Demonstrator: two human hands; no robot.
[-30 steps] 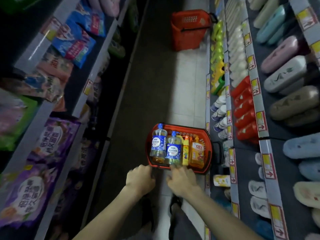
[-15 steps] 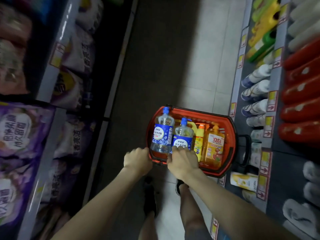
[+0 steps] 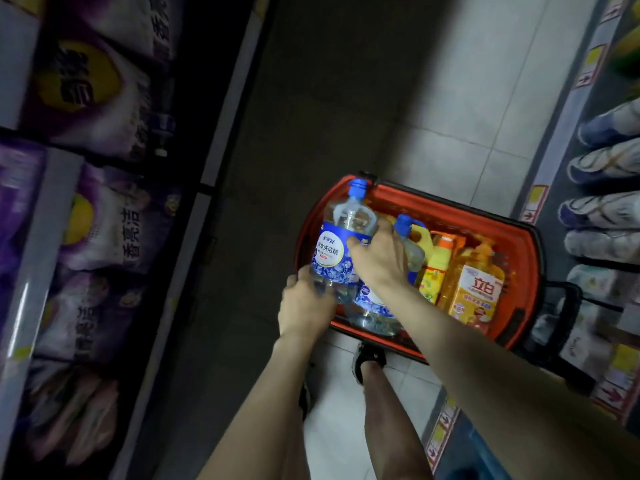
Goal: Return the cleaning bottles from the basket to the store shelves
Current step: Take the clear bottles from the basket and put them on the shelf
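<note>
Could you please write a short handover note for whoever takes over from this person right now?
Left hand: grips the base of the clear plastic blue-capped bottle.
Right hand: grips the same bottle's upper body.
That bottle: tilted, at the left end of the red plastic basket on the floor.
In the basket: second clear blue-capped bottle, yellow jug, yellow bottle with orange cap, orange pump bottle.
Done: first bottle gripped.
Left: shelve it, then the other four.

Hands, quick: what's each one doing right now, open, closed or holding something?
Left hand: grips the lower part of the clear blue-capped bottle.
Right hand: grips the same bottle at its label.
</note>
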